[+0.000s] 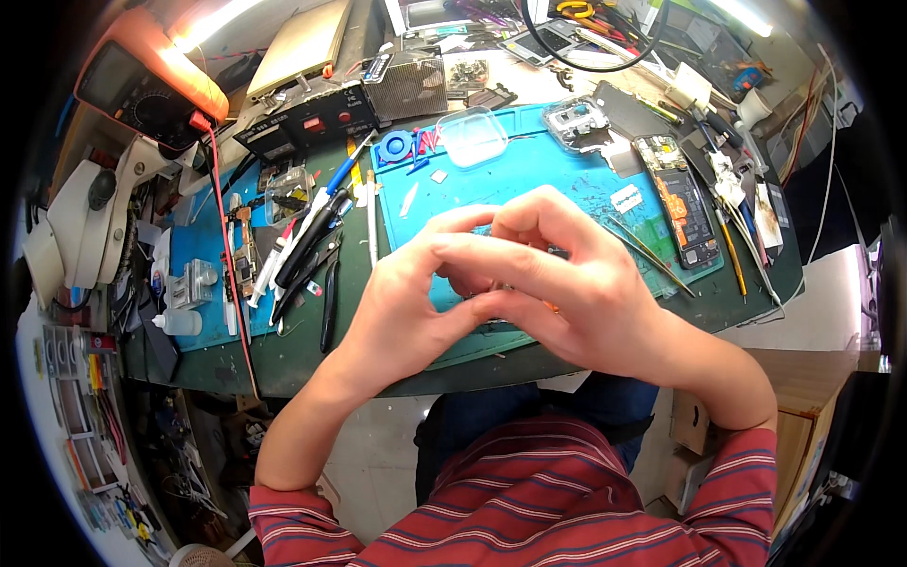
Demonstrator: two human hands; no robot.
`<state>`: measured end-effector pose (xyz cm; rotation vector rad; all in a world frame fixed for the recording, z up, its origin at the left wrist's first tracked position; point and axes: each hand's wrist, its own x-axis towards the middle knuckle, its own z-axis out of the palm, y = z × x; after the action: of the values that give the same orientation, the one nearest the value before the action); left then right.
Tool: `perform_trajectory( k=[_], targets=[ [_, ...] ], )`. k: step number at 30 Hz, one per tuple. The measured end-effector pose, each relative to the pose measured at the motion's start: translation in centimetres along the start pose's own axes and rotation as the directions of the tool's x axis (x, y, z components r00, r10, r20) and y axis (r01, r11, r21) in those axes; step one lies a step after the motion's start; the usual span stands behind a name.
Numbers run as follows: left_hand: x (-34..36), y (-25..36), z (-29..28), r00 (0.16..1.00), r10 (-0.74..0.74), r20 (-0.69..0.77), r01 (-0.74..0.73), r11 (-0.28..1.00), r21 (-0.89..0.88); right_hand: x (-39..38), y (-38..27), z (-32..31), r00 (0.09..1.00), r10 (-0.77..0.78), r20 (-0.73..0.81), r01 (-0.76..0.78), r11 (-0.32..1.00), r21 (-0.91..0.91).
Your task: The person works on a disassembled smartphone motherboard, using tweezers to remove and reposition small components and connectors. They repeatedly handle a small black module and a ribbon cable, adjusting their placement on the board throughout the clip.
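Observation:
Above the blue work mat [557, 180], my left hand [402, 293] and my right hand [590, 283] come together with curled fingers, the tips meeting in the middle. Whatever they pinch between them is small and mostly covered by my fingers; I cannot make out its kind. An opened phone [685, 203] with an orange flex cable and dark battery lies right of my right hand. Between the two rest tweezers [652, 255] and a small white label [625, 197]. Beyond my fingers stands a clear plastic box [474, 139], with a metal phone frame part [574, 123] farther right.
An orange multimeter [142, 85] leans at the far left, its red lead [219, 189] running down over the table edge. Black pliers [330, 307] and several pens and tools lie left of the mat. A black power unit [316, 123] stands behind. A dropper bottle [179, 323] sits at the left.

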<state>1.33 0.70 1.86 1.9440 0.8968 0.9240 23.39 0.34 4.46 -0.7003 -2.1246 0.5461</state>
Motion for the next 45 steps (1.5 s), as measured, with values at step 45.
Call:
perform_trajectory(
  k=[45],
  targets=[
    [0.5,0.1,-0.4,0.984,0.083,0.16,-0.112,0.977,0.179,-1.1,-0.6,-1.0,1.0,0.01,0.023,-0.008,0.996,-0.088]
  ],
)
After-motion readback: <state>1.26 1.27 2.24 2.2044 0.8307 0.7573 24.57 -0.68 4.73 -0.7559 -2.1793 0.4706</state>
